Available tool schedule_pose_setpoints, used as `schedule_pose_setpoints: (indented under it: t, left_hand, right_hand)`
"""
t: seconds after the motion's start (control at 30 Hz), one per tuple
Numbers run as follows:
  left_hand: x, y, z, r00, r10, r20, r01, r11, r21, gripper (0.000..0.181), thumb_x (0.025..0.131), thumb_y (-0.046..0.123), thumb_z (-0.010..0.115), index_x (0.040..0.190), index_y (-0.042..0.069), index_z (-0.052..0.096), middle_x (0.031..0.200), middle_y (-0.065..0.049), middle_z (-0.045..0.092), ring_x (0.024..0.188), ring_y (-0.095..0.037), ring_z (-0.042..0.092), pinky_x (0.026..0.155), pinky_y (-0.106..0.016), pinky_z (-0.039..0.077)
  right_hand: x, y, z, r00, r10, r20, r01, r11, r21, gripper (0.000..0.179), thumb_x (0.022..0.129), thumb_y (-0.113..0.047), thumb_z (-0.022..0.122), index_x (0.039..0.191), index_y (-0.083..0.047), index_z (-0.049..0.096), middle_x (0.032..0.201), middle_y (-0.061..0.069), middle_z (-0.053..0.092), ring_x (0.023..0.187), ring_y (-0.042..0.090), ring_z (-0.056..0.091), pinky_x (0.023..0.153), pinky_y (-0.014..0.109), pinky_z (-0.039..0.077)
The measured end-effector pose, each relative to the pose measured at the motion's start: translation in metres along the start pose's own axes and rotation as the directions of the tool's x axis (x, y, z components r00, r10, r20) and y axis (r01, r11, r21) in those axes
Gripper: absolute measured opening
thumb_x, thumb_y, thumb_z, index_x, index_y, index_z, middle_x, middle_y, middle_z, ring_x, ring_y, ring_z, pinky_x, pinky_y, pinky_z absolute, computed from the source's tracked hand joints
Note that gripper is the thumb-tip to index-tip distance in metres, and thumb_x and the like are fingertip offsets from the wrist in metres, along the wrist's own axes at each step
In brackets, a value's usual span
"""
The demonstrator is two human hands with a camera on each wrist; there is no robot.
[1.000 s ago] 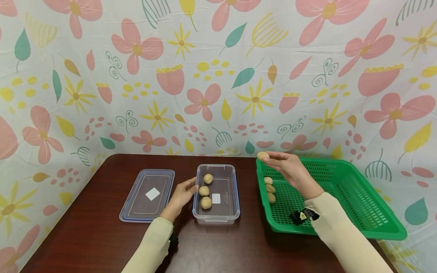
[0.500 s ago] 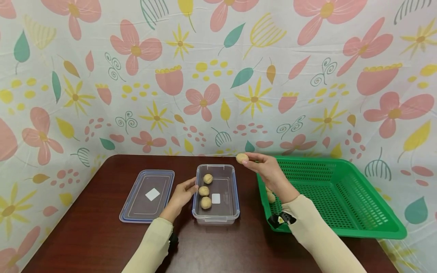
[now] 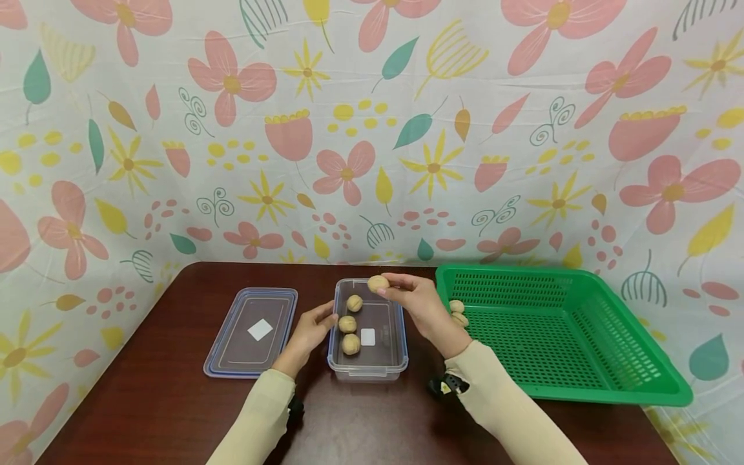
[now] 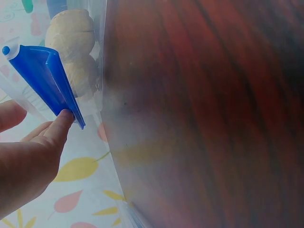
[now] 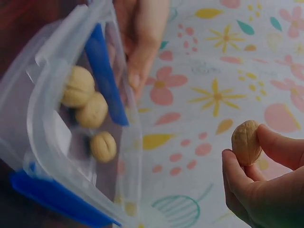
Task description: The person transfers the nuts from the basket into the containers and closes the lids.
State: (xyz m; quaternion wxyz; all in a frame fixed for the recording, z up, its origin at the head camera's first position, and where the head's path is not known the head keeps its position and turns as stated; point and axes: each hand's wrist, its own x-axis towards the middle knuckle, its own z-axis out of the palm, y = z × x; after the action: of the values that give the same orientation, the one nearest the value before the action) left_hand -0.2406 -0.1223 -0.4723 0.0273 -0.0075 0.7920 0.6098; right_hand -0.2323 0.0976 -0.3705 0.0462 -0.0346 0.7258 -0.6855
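My right hand (image 3: pixel 421 303) pinches a walnut (image 3: pixel 378 284) between thumb and fingertips, over the far right part of the clear plastic box (image 3: pixel 391 361). In the right wrist view this walnut (image 5: pixel 246 142) appears upright between the fingertips. Inside the box, three walnuts (image 3: pixel 347 325) lie in a row along the left wall. My left hand (image 3: pixel 310 332) rests against the box's left side. The left wrist view shows one of its fingertips touching the hanging blue latch (image 4: pixel 42 80), with two walnuts (image 4: pixel 71 35) visible through the wall.
Left of the box lies its clear lid (image 3: pixel 238 352), blue-edged with a white label. A green plastic basket (image 3: pixel 604 387) stands at the right with walnuts (image 3: pixel 458 313) by its left wall. All rest on a dark wooden table (image 3: pixel 360 426) before a flowered cloth (image 3: pixel 349 213).
My right hand has carried the walnut left from above the basket's edge to above the box, lowering it slightly. My left hand has stayed at the box's side.
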Motion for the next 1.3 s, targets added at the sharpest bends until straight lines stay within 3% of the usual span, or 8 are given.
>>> schedule_pose_setpoints:
  t: [0.23, 0.57, 0.8, 1.0, 1.3]
  left_hand:
    - [0.000, 0.001, 0.001, 1.000, 0.001, -0.003, -0.001, 1.000, -0.006, 0.042, 0.098, 0.010, 0.055, 0.139, 0.004, 0.051, 0.135, -0.019, 0.055, 0.124, -0.033, 0.052, 0.101, -0.048, 0.043]
    - [-0.001, 0.001, 0.000, 1.000, 0.018, 0.001, -0.018, 1.000, -0.007, 0.042, 0.098, 0.009, 0.055, 0.138, 0.000, 0.050, 0.136, -0.021, 0.053, 0.124, -0.034, 0.052, 0.102, -0.048, 0.042]
    - [0.000, 0.000, -0.001, 1.000, 0.029, 0.006, -0.029, 1.000, -0.010, 0.041, 0.098, 0.009, 0.054, 0.138, 0.000, 0.051, 0.135, -0.021, 0.053, 0.124, -0.034, 0.052, 0.104, -0.048, 0.040]
    - [0.001, -0.002, 0.000, 1.000, 0.017, 0.001, -0.017, 1.000, -0.018, 0.041, 0.098, 0.010, 0.054, 0.138, 0.001, 0.051, 0.135, -0.020, 0.054, 0.124, -0.033, 0.051, 0.104, -0.048, 0.040]
    - [0.001, -0.003, -0.001, 1.000, 0.027, 0.004, -0.027, 0.999, -0.020, 0.041, 0.098, 0.009, 0.055, 0.137, 0.001, 0.052, 0.134, -0.021, 0.054, 0.123, -0.034, 0.052, 0.103, -0.049, 0.041]
  right_hand:
    - [-0.009, 0.022, 0.022, 0.999, 0.047, 0.007, -0.047, 0.999, -0.026, 0.036, 0.084, -0.009, 0.074, 0.118, 0.000, 0.067, 0.109, 0.011, 0.068, 0.099, 0.021, 0.064, 0.094, 0.047, 0.047]
    - [-0.016, 0.049, 0.039, 0.998, 0.050, 0.047, -0.047, 0.997, -0.060, 0.037, 0.083, -0.006, 0.075, 0.116, 0.006, 0.066, 0.111, 0.018, 0.068, 0.098, 0.024, 0.066, 0.087, 0.039, 0.052]
    - [-0.020, 0.065, 0.045, 0.996, 0.040, 0.075, -0.032, 0.994, -0.102, 0.037, 0.080, -0.005, 0.077, 0.112, 0.009, 0.067, 0.106, 0.018, 0.070, 0.091, 0.018, 0.066, 0.078, 0.029, 0.054]
    - [-0.020, 0.076, 0.047, 0.994, 0.052, 0.093, -0.042, 0.993, -0.108, 0.035, 0.079, -0.002, 0.076, 0.110, 0.011, 0.067, 0.103, 0.020, 0.070, 0.088, 0.017, 0.066, 0.076, 0.028, 0.054]
    - [-0.020, 0.078, 0.048, 0.986, 0.029, 0.163, -0.001, 0.986, -0.168, 0.034, 0.076, 0.000, 0.078, 0.105, 0.013, 0.067, 0.092, 0.018, 0.071, 0.077, 0.012, 0.064, 0.067, 0.024, 0.054]
